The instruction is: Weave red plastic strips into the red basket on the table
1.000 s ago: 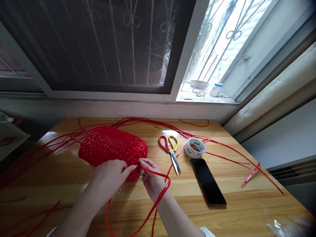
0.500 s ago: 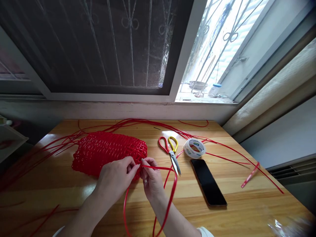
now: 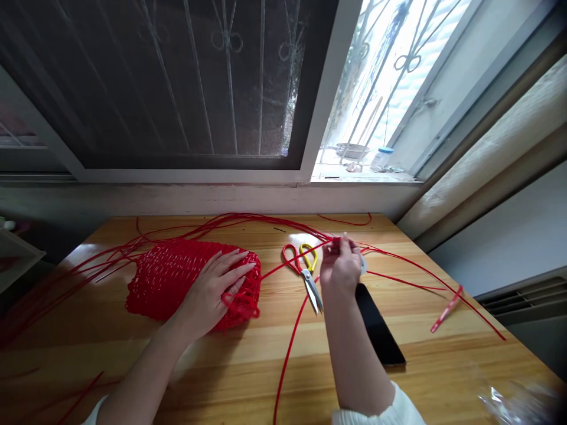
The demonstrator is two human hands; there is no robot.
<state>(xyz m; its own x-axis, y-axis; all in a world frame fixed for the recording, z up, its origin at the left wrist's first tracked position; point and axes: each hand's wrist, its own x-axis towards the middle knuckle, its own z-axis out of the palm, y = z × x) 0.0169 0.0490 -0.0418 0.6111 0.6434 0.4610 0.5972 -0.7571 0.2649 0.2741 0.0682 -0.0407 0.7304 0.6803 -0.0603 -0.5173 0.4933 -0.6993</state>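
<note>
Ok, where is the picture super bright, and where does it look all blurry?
Head view: daylight washes out the window opening; head view: the wooden table has pale glare near its back left, and the red woven piece glints; head view: the clear plastic at bottom right looks blurry.

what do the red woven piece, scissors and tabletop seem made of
Red woven piece: probably plastic strips, given its glossy highlights.
Scissors: silvery, shiny blades suggest metal; smooth red and yellow handles, perhaps plastic.
Tabletop: glossy wood or laminate, from the grain and reflections.
</note>
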